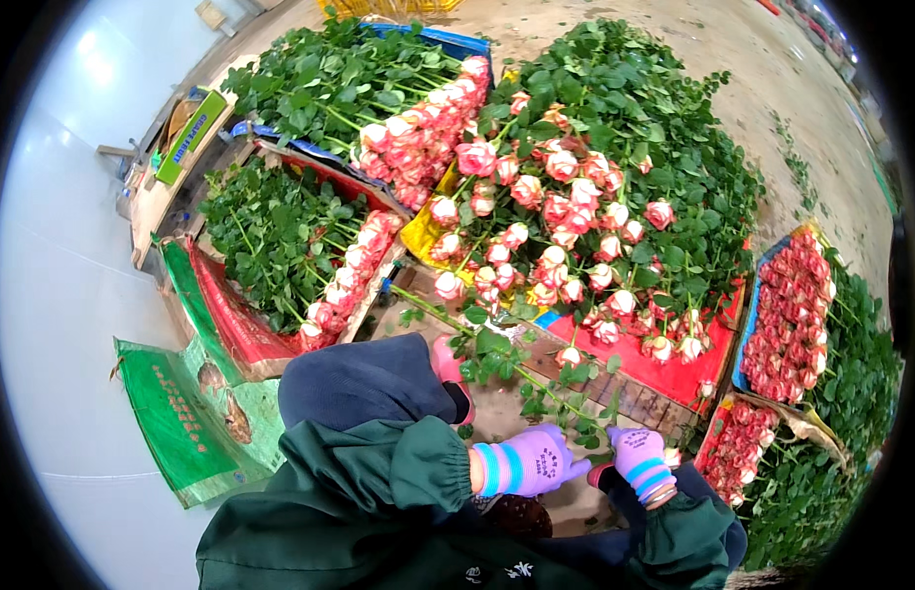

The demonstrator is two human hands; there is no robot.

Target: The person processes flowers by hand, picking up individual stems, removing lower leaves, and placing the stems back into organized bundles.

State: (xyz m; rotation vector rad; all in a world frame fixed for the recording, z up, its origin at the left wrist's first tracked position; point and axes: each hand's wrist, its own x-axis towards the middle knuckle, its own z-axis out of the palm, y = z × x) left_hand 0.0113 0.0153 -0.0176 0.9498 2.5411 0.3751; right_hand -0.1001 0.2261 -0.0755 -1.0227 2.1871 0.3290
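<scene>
My left hand (535, 461), in a purple knit glove with a blue-striped cuff, is low in the middle. One finger points right, just under rose leaves; its other fingertips are partly hidden. To its right, my right hand (638, 451) in a matching glove closes on a long green rose stem (533, 377). That stem slants up and left, with leaves along its middle and its bare end by the wooden frame. A pale rose bloom (671, 458) shows beside the right glove; whether it belongs to this stem I cannot tell. Before me lies a large heap of pink-and-white roses (568, 214).
Sorted roses with aligned heads lie in bundles at left (350, 280), upper left (421, 140) and right (789, 317). A red sheet (671, 372) covers a wooden slatted stand (627, 398). Green printed sacking (185, 428) hangs at left near a white wall (67, 295).
</scene>
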